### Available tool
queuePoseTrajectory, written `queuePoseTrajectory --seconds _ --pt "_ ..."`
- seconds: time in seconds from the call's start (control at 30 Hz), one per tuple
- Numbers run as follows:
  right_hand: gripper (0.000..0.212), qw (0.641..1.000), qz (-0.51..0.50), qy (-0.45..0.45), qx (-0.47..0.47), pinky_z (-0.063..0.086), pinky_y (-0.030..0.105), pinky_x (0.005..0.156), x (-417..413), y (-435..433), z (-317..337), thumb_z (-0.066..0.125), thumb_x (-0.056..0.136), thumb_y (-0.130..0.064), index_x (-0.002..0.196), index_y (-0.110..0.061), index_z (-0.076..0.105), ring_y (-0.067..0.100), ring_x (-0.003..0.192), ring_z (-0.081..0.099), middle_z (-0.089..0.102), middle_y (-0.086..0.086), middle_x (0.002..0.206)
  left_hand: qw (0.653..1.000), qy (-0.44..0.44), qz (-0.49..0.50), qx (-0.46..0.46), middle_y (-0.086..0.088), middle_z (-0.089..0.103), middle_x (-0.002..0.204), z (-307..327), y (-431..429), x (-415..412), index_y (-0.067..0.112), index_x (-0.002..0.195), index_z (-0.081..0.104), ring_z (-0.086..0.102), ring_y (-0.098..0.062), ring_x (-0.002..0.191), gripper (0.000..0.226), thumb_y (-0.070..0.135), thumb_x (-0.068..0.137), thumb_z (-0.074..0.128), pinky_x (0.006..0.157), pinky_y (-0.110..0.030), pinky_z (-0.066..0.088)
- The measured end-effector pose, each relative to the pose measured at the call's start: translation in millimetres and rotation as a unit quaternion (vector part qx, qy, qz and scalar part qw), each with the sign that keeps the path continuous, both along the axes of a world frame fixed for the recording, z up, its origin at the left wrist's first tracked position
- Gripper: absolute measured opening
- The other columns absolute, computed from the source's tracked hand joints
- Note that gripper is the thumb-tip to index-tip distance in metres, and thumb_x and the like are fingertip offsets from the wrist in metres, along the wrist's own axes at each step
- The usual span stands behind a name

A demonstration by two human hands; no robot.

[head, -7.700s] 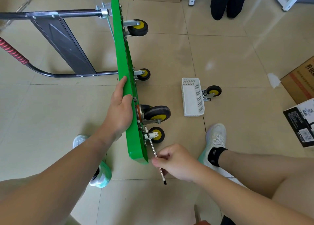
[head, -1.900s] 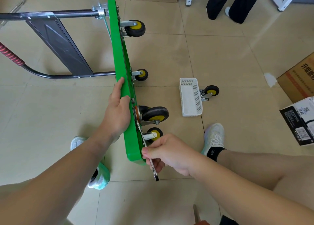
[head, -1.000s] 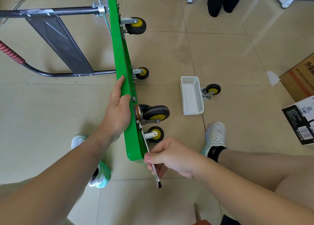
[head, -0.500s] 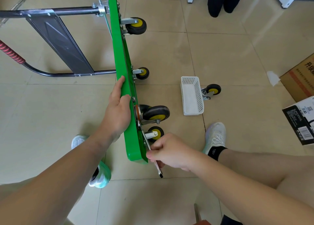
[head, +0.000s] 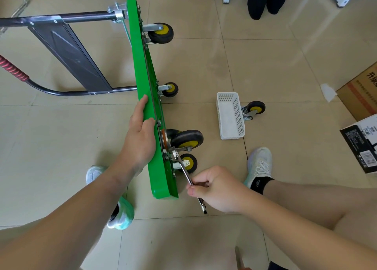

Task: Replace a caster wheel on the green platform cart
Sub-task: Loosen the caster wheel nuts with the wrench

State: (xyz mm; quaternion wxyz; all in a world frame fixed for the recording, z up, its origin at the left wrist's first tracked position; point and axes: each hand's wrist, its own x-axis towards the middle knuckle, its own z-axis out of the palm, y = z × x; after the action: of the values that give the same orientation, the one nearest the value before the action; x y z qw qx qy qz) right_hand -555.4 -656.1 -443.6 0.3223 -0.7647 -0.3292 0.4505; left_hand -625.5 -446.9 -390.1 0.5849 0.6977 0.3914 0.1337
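In the head view I am seeing the green platform cart (head: 142, 86) standing on its long edge, running from the upper centre down to the lower middle of the frame, with its wheels pointing right. My left hand (head: 140, 139) is gripping the deck's top rim, thumb curled over it, beside the large caster wheel (head: 186, 140) at mid-frame. My right hand (head: 216, 190), at lower centre, is pinching a slim wrench (head: 184, 170) whose head is sitting at that caster's mounting plate. At the right, a white basket (head: 230, 116) is lying on the tiled floor (head: 204, 69), with a loose caster (head: 254, 109) just beside it.
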Motion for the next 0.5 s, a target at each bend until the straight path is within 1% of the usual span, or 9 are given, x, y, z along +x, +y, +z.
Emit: queuePoseTrajectory --seconds 0.07,0.1,0.17,0.23,0.33,0.37,0.43,0.47,0.5 --pt "0.019 1.000 -0.013 0.010 0.023 0.034 0.024 0.056 7 2 8 0.067 0.092 -0.039 0.089 -0.022 0.076 0.006 0.054 0.042 0.054 -0.007 0.060 1.000 0.000 0.000 -0.002 0.005 0.037 0.157 0 0 1 0.050 0.156 0.023 0.047 -0.024 0.137 0.071 0.038 0.086 0.031 0.115 -0.051 0.039" --pt "0.015 0.999 -0.022 0.008 0.034 0.035 0.022 0.056 12 3 12 0.067 0.093 -0.039 0.087 -0.030 0.076 0.004 0.052 0.042 0.054 -0.010 0.058 1.000 -0.002 0.000 -0.002 0.006 0.037 0.157 0 0 1 0.050 0.156 0.024 0.047 -0.024 0.137 0.071 0.038 0.086 0.031 0.116 -0.050 0.039" --pt "0.015 0.998 -0.047 -0.009 0.045 0.038 0.021 0.057 23 8 20 0.066 0.094 -0.040 0.082 -0.043 0.074 0.000 0.053 0.047 0.059 -0.014 0.058 1.000 -0.003 0.000 0.002 0.007 0.036 0.158 0 0 1 0.048 0.156 0.024 0.045 -0.022 0.138 0.072 0.037 0.086 0.032 0.117 -0.049 0.037" --pt "0.014 0.995 -0.075 -0.037 0.045 0.044 0.026 0.061 34 12 25 0.066 0.094 -0.039 0.082 -0.043 0.071 0.003 0.057 0.054 0.067 -0.010 0.065 1.000 -0.003 0.002 0.000 0.009 0.035 0.158 0 1 1 0.049 0.156 0.025 0.045 -0.020 0.139 0.072 0.038 0.085 0.033 0.118 -0.048 0.036" --pt "0.015 0.991 -0.116 -0.039 0.053 0.055 0.037 0.067 50 18 31 0.065 0.096 -0.032 0.081 -0.029 0.064 0.010 0.064 0.070 0.073 -0.005 0.074 1.000 -0.002 0.001 -0.005 0.012 0.034 0.158 -2 2 0 0.053 0.154 0.025 0.044 -0.016 0.139 0.070 0.039 0.085 0.033 0.119 -0.046 0.035" --pt "0.016 0.990 -0.125 -0.033 0.053 0.057 0.040 0.068 54 19 32 0.064 0.097 -0.030 0.081 -0.028 0.062 0.013 0.067 0.074 0.073 -0.006 0.074 1.000 -0.002 0.000 -0.005 0.012 0.034 0.158 -2 2 0 0.053 0.153 0.026 0.043 -0.015 0.139 0.070 0.039 0.086 0.032 0.119 -0.046 0.034" --pt "0.020 0.989 -0.136 -0.001 0.057 0.056 0.039 0.060 63 21 34 0.061 0.100 -0.027 0.080 -0.030 0.060 0.016 0.063 0.073 0.072 -0.006 0.071 1.000 -0.004 0.001 -0.004 0.012 0.035 0.157 -3 3 0 0.053 0.153 0.026 0.043 -0.014 0.139 0.070 0.039 0.085 0.033 0.119 -0.046 0.034" --pt "0.023 0.988 -0.143 0.017 0.063 0.055 0.035 0.055 67 23 35 0.059 0.101 -0.026 0.079 -0.033 0.061 0.016 0.059 0.069 0.070 -0.006 0.069 1.000 -0.004 0.002 -0.005 0.012 0.035 0.157 -3 3 1 0.053 0.153 0.027 0.043 -0.014 0.139 0.070 0.038 0.085 0.033 0.119 -0.046 0.034" --pt "0.024 0.986 -0.149 0.019 0.068 0.052 0.033 0.054 71 25 36 0.059 0.101 -0.026 0.080 -0.035 0.063 0.013 0.056 0.065 0.068 -0.007 0.067 1.000 -0.005 0.001 -0.006 0.012 0.035 0.156 -3 3 1 0.054 0.153 0.027 0.043 -0.014 0.139 0.069 0.038 0.085 0.033 0.119 -0.046 0.034"
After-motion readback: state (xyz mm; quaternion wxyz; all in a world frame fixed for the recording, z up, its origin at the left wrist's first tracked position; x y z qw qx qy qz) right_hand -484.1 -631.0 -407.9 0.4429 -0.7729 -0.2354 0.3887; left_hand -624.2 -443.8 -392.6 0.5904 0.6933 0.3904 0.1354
